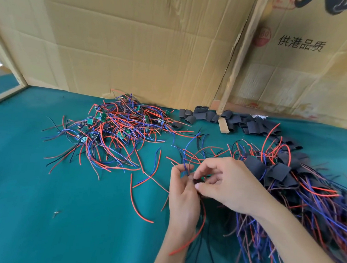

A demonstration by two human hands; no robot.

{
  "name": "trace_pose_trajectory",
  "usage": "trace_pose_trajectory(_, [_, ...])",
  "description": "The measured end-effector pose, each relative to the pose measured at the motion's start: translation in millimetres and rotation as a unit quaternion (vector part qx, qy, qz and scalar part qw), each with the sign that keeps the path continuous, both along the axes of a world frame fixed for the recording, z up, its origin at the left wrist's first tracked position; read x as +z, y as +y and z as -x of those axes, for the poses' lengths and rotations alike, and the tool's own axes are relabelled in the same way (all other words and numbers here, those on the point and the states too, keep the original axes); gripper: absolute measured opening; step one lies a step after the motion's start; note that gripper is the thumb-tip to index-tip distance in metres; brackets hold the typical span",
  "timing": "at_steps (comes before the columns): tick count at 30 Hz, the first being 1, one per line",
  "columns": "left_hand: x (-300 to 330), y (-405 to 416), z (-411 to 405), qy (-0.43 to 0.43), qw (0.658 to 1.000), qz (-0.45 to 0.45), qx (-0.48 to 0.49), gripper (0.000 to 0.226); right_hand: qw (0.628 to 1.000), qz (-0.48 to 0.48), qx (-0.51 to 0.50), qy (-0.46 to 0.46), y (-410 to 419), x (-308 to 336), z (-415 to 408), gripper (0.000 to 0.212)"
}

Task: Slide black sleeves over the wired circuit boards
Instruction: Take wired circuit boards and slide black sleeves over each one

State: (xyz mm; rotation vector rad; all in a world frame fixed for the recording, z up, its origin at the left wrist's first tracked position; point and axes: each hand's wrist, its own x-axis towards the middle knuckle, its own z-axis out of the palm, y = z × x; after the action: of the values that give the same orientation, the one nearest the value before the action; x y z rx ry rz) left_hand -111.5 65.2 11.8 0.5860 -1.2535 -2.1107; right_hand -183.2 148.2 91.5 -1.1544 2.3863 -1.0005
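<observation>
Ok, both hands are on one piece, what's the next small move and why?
Probably push the black sleeve further along with the right hand while the left hand steadies the wires: both hands pinch it mid-air, and how far the sleeve is on is hidden.

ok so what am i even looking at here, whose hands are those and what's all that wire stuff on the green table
There is no machine here. A person wears a camera on their head, so this one picture looks forward and down at their own two bare hands.

The left hand and right hand meet over the green table. Together they pinch a small dark piece with red, blue and black wires running from it. It is mostly hidden by the fingers, so I cannot tell exactly what it is.

Farther back on the left lies a tangled pile of small green circuit boards with wires. Along the cardboard wall sit loose black sleeves. On the right is a heap of wired pieces already in sleeves.
</observation>
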Motion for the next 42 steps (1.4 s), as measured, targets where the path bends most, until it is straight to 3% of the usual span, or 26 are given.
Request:
trace_pose_trajectory(4, [1.4, 1.5, 1.1, -0.014, 1.000, 0.023, 0.004, 0.018, 0.998, -0.046, 0.041, -0.015, -0.2, 10.6, 2.3, 0.031])
trace_pose_trajectory(9, [0.1, -0.4, 1.1, -0.034, 0.998, 0.040, 0.019, 0.018, 0.993, -0.055, 0.018, 0.102, -2.1, 2.3, -8.9, 0.022])
trace_pose_trajectory(14, [-1.9, -0.2, 1.8, -0.040, 0.998, 0.028, 0.034, 0.021, 0.991, -0.023, -0.023, 0.127, 4.6, -3.5, -13.3, 0.027])
trace_pose_trajectory(18, [6.4, 2.9, -0.8, 0.034, 0.999, -0.042, -0.002, 0.019, 0.980, 0.140, -0.144, 0.004, 15.2, 2.7, 2.5, 0.029])
trace_pose_trajectory(21, [8.2, 4.5, -0.7, 0.040, 0.998, -0.054, -0.001, 0.019, 0.907, 0.337, -0.228, -0.111, 8.6, 3.2, 8.3, 0.025])
trace_pose_trajectory(25, [10.0, 4.7, -0.8, 0.033, 0.998, -0.046, -0.004, 0.018, 0.824, 0.455, -0.255, -0.222, -12.3, -2.8, 1.1, 0.020])
trace_pose_trajectory(28, [10.5, 4.9, -1.1, 0.033, 0.999, -0.039, -0.009, 0.018, 0.783, 0.488, -0.260, -0.286, -21.4, -5.4, -1.8, 0.017])
trace_pose_trajectory(37, [7.3, 5.2, 1.5, 0.037, 0.998, -0.003, -0.043, 0.022, 0.785, 0.476, -0.240, -0.316, -26.4, -2.4, 1.9, 0.019])
trace_pose_trajectory(42, [3.0, 6.0, 2.4, 0.020, 0.999, 0.019, -0.045, 0.023, 0.767, 0.500, -0.209, -0.344, -26.1, 5.9, 8.0, 0.019])
